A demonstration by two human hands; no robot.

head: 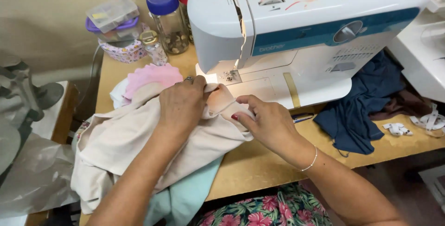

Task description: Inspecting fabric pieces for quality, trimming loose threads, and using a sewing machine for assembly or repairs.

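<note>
Head view — left hand [181,105] presses flat on beige fabric [125,147]; right hand [262,122] pinches its folded edge — by the sewing machine [296,27].

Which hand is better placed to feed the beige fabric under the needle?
Probably the right hand: it pinches the beige fabric edge just before the sewing machine needle. The left hand lies flat farther back.
</note>
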